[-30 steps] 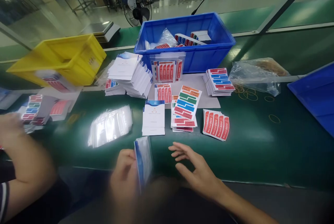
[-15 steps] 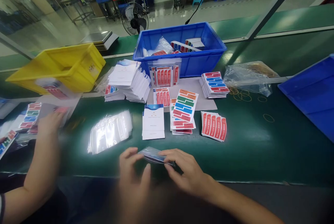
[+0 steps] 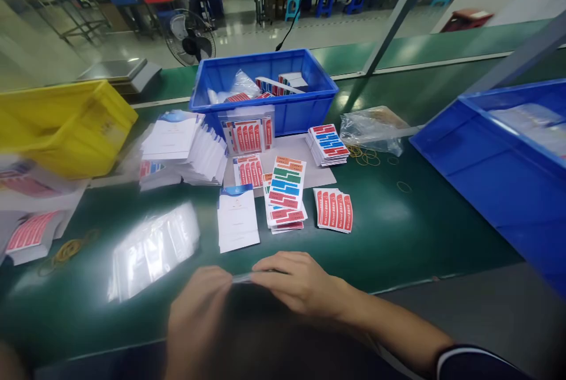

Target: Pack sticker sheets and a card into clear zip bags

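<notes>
Your left hand [image 3: 197, 303] and right hand [image 3: 296, 282] pinch the thin packet [image 3: 241, 278]; it looks light, bendy and maybe slippery; hold it by both ends.

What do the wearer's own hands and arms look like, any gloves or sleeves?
No gloves on either hand. The right hand shows no ring or watch, forearm bare up to a dark sleeve with pale edge trim. The left hand is blurred, its sleeve not visible.
</notes>
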The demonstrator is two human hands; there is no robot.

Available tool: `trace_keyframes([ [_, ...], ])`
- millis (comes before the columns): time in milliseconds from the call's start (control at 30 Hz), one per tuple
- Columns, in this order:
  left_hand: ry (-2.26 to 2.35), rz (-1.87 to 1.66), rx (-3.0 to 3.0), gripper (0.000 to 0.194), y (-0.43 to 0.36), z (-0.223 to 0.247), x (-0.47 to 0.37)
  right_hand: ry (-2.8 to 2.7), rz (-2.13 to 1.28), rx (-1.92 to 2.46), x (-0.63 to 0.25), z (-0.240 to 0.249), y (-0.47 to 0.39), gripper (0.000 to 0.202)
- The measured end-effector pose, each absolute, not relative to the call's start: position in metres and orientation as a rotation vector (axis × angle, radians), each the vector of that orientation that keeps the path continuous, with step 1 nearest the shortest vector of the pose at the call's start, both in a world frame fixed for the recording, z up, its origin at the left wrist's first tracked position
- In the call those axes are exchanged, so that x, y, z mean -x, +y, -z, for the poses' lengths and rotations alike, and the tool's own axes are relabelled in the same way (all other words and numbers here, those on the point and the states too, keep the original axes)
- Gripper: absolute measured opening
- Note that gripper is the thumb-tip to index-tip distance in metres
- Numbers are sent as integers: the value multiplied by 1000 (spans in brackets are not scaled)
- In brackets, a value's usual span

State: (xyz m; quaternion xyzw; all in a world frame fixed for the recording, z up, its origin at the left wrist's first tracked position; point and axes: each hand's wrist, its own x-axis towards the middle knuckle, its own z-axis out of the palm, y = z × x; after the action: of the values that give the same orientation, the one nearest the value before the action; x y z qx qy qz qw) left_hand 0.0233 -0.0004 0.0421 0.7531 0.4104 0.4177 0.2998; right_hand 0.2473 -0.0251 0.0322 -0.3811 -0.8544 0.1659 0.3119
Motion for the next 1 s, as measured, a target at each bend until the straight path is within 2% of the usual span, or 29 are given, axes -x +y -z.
trace_keyframes([
  [233, 1160, -1243, -1801, 13, -3, -44, -35, -2297, -479, 970, -248, -37, -17, 30],
  [433, 1223, -1260, -1609, 13, -2, -43, -39, -2065, -491, 936, -252, -37, -10, 24],
  [700, 1143, -1280, -1473, 9, -3, -34, -49, -2250, -392, 896, -258, -48, -13, 26],
  [900, 1151, -1320, -1435, 22, -6, -40, -58, -2085, -427, 969, -260, -48, -16, 17],
  [1000, 1136, -1352, -1464, 19, -8, -35, -56, -2014, -495, 1014, -261, -46, -18, 15],
])
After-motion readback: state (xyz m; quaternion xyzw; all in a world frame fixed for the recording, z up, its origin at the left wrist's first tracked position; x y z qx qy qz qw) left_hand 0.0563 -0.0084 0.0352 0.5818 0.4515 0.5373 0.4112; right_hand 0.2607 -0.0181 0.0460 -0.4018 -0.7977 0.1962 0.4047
